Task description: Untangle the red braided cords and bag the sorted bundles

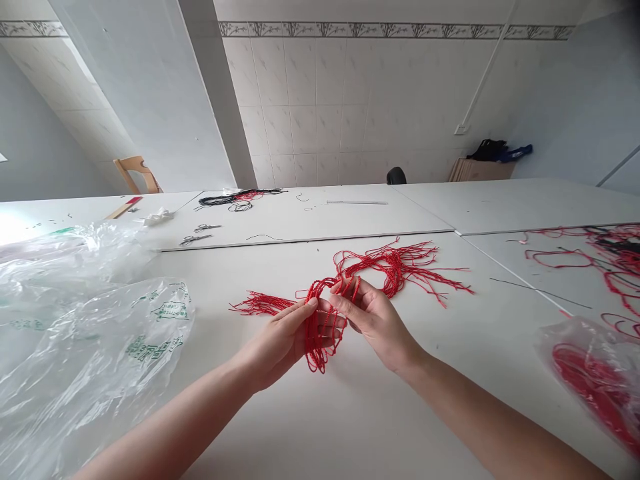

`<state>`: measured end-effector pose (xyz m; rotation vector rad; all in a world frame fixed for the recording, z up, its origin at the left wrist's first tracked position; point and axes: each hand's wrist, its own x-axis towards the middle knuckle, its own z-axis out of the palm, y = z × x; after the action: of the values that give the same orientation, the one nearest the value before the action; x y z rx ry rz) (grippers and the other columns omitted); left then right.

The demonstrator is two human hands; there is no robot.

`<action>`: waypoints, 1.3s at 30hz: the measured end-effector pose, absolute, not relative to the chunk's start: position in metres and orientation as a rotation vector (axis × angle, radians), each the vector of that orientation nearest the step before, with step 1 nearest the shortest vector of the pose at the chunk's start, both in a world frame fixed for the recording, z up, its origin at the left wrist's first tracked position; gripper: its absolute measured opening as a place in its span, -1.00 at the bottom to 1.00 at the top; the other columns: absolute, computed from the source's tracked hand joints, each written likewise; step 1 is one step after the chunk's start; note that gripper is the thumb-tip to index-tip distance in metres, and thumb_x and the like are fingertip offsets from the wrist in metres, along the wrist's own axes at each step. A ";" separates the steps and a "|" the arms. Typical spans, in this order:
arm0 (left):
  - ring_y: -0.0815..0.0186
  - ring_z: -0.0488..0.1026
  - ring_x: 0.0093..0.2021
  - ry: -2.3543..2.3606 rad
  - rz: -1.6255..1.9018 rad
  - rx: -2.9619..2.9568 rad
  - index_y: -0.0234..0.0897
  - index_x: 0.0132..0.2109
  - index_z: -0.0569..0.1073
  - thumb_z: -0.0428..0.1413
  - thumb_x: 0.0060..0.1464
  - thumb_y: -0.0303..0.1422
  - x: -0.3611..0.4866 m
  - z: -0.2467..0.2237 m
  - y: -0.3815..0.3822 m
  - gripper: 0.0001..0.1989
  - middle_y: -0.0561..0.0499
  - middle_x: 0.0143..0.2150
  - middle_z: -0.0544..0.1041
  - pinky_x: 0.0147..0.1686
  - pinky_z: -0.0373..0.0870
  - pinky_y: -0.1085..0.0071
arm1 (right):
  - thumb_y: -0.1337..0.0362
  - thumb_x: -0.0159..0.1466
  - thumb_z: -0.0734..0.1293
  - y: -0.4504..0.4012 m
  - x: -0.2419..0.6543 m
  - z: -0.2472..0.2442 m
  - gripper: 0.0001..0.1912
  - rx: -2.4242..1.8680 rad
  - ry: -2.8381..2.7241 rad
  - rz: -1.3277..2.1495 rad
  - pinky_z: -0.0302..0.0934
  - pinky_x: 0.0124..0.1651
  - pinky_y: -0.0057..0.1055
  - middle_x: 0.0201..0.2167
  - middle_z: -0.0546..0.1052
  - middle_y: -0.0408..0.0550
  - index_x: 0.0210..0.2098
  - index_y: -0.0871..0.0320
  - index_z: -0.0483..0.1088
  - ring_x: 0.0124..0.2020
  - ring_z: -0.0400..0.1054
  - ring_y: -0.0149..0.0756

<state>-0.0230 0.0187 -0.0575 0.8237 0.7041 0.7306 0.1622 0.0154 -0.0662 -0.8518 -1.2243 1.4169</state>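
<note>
A bundle of red braided cords (315,340) hangs in loops from my left hand (293,327), whose thumb presses on it from above. My right hand (370,317) pinches some strands of the same bundle between thumb and fingers, just to the right. Loose ends of red cord (263,303) fan out on the table to the left of my left hand. Behind my right hand lies another heap of red cords (395,267), its frayed tips spreading to the right.
Clear plastic bags (100,333) with green print cover the left side. Two pairs of scissors (197,238), black cords (225,199) and a ruler (357,203) lie on the far table. At right are tangled cords (600,257) and a bag of red cord (595,380).
</note>
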 end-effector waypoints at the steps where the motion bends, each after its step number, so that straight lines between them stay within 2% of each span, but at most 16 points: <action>1: 0.14 0.55 -0.04 0.695 0.731 0.820 -0.30 -0.04 0.59 0.05 0.40 -0.18 -0.023 -0.057 0.019 -0.69 -0.20 -0.07 0.62 0.02 0.45 0.23 | 0.02 0.29 0.47 0.016 0.162 -0.066 -0.72 -0.854 -1.216 1.446 0.20 -0.28 -0.39 -0.33 0.51 -0.15 -0.21 0.06 0.44 -0.31 0.40 -0.33; 4: 0.18 0.54 -0.09 0.684 0.748 0.820 -0.31 -0.05 0.58 0.05 0.40 -0.19 -0.025 -0.057 0.020 -0.69 -0.20 -0.07 0.61 -0.04 0.47 0.29 | 0.04 0.27 0.50 0.017 0.163 -0.067 -0.72 -0.845 -1.199 1.510 0.03 -0.43 -0.44 -0.41 0.47 -0.19 -0.21 0.06 0.44 -0.39 0.35 -0.38; 7: 0.18 0.53 -0.10 0.699 0.769 0.822 -0.32 -0.07 0.58 0.05 0.40 -0.21 -0.027 -0.056 0.021 -0.70 -0.20 -0.08 0.60 -0.02 0.46 0.28 | 0.03 0.28 0.49 0.018 0.163 -0.068 -0.71 -0.823 -1.203 1.541 -0.06 -0.46 -0.45 -0.43 0.45 -0.20 -0.20 0.06 0.44 -0.46 0.24 -0.44; 10: 0.17 0.53 -0.09 0.702 0.779 0.807 -0.32 -0.12 0.57 0.04 0.40 -0.22 -0.027 -0.056 0.022 -0.71 -0.19 -0.10 0.60 0.00 0.45 0.27 | -0.07 0.35 0.39 0.018 0.163 -0.068 -0.62 -0.829 -1.166 1.573 -0.02 -0.44 -0.44 -0.45 0.43 -0.18 -0.33 0.12 0.39 -0.54 0.13 -0.49; 13: 0.18 0.52 -0.11 0.712 0.792 0.793 -0.33 -0.13 0.57 0.04 0.40 -0.23 -0.027 -0.055 0.022 -0.71 -0.19 -0.13 0.59 0.01 0.45 0.27 | -0.11 0.40 0.30 0.017 0.163 -0.067 -0.51 -0.842 -1.116 1.583 0.03 -0.44 -0.42 -0.45 0.42 -0.16 -0.46 0.15 0.30 -0.57 0.13 -0.49; 19: 0.22 0.52 -0.17 0.753 0.813 0.765 -0.33 -0.14 0.58 0.08 0.38 -0.25 -0.026 -0.054 0.022 -0.74 -0.14 -0.16 0.57 0.00 0.46 0.27 | -0.05 0.36 0.38 0.018 0.164 -0.069 -0.59 -0.858 -1.098 1.562 0.07 -0.43 -0.44 -0.45 0.41 -0.19 -0.40 0.13 0.32 -0.56 0.19 -0.49; 26: 0.22 0.52 -0.15 0.738 0.803 0.764 -0.32 -0.15 0.59 0.08 0.38 -0.23 -0.028 -0.055 0.022 -0.73 -0.11 -0.21 0.55 0.01 0.47 0.26 | -0.09 0.34 0.38 0.017 0.164 -0.066 -0.55 -0.854 -1.060 1.567 0.07 -0.44 -0.45 -0.45 0.44 -0.17 -0.43 0.14 0.31 -0.55 0.20 -0.49; 31: 0.17 0.51 -0.09 0.736 0.790 0.794 -0.30 -0.16 0.60 0.12 0.35 -0.19 -0.028 -0.056 0.022 -0.72 -0.13 -0.14 0.55 0.03 0.46 0.23 | -0.05 0.32 0.42 0.016 0.162 -0.065 -0.62 -0.849 -1.077 1.574 0.10 -0.42 -0.48 -0.43 0.46 -0.17 -0.36 0.12 0.37 -0.51 0.17 -0.48; 34: 0.15 0.48 -0.05 0.767 0.811 0.836 -0.28 -0.14 0.60 0.14 0.33 -0.16 -0.027 -0.057 0.022 -0.72 -0.13 -0.09 0.53 0.06 0.43 0.21 | -0.02 0.29 0.46 0.015 0.162 -0.066 -0.65 -0.862 -1.072 1.555 0.09 -0.43 -0.49 -0.45 0.38 -0.21 -0.34 0.11 0.38 -0.50 0.10 -0.48; 37: 0.20 0.42 -0.02 0.811 0.865 0.842 -0.27 -0.14 0.59 0.13 0.34 -0.18 -0.026 -0.057 0.022 -0.74 -0.11 -0.08 0.49 0.05 0.40 0.30 | -0.02 0.28 0.47 0.014 0.162 -0.065 -0.64 -0.862 -1.087 1.535 0.07 -0.44 -0.49 -0.50 0.28 -0.24 -0.38 0.11 0.37 -0.50 0.06 -0.46; 39: 0.25 0.39 -0.09 0.821 0.889 0.843 -0.27 -0.15 0.58 0.11 0.36 -0.20 -0.025 -0.058 0.021 -0.75 -0.08 -0.14 0.45 -0.03 0.39 0.38 | -0.02 0.28 0.47 0.015 0.162 -0.066 -0.65 -0.861 -1.110 1.524 0.06 -0.44 -0.48 -0.51 0.26 -0.24 -0.36 0.11 0.39 -0.49 0.05 -0.45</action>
<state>-0.0248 0.0215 -0.0576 0.8427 0.8210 0.8888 0.1622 0.0146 -0.0656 -0.8613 -1.1102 1.5244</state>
